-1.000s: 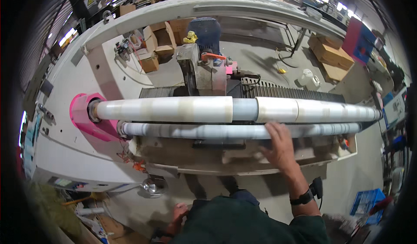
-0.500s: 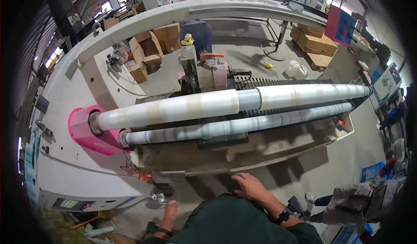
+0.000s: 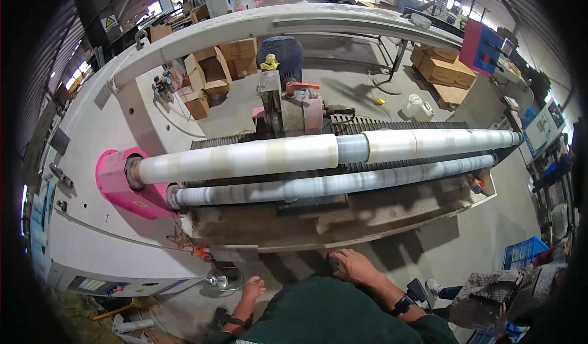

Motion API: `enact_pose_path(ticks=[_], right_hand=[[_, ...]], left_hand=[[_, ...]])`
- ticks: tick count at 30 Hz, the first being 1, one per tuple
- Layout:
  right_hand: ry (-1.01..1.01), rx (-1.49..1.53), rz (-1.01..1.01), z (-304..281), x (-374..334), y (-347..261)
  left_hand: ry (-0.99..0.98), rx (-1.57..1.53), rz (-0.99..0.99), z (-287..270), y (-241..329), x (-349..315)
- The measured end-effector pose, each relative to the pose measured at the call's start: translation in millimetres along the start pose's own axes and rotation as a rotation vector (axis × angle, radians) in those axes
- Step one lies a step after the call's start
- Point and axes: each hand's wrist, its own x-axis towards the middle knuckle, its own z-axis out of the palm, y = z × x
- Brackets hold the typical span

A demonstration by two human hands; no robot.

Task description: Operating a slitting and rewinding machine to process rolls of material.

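Note:
My left hand (image 3: pixel 253 287) hangs low beside my body, near a shiny round metal fitting (image 3: pixel 219 278) on the machine's front, and apart from it. Its fingers look loosely spread and hold nothing visible. My right hand (image 3: pixel 355 266) is in front of my dark green top, fingers bent around a small dark object that I cannot make out. Beyond both hands, two long rollers run across the machine. The upper white roll (image 3: pixel 245 160) has a grey gap near its middle; the lower roll (image 3: pixel 288 188) is whitish with grey bands. Neither hand touches them.
A pink housing (image 3: pixel 131 185) carries the rollers' left ends. A tray edge (image 3: pixel 343 243) runs along the machine's front. Behind stand a grey-and-pink carriage (image 3: pixel 303 111) and cardboard boxes (image 3: pixel 444 68). At the right, another person (image 3: pixel 490 295) stands near a blue crate (image 3: pixel 522 253).
My left hand has moved slightly right, with more of its fingers showing. A small dark object now shows at my right hand's fingers. The view has shifted a little; the rollers look the same.

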Motion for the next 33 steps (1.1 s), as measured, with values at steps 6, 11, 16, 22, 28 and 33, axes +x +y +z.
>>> enact_pose_path(ticks=[6, 11, 16, 22, 28, 33], right_hand=[[-0.021, -0.011, 0.013, 2.5, 1.8, 1.8], [-0.021, 0.0, 0.006, 3.6, 2.9, 2.9], [-0.028, 0.006, 0.013, 1.9, 4.8, -1.9], [-0.014, 0.002, 0.003, -0.5, 6.5, -3.9], [-0.001, 0.012, 0.004, -4.8, 8.6, -2.9], [0.247, -0.033, -0.072, -39.1, 29.2, -4.7]], left_hand=[[0.055, 0.027, -0.078, -18.1, -7.9, -8.3], [0.043, 0.001, -0.068, -6.8, -3.9, -22.1], [0.032, 0.019, -0.073, -0.2, 0.3, -23.1], [0.036, 0.021, -0.093, 0.7, 8.9, -29.6], [0.052, 0.033, -0.097, -5.4, -2.0, -26.5], [0.046, 0.013, -0.091, -3.6, -6.9, -26.1]])
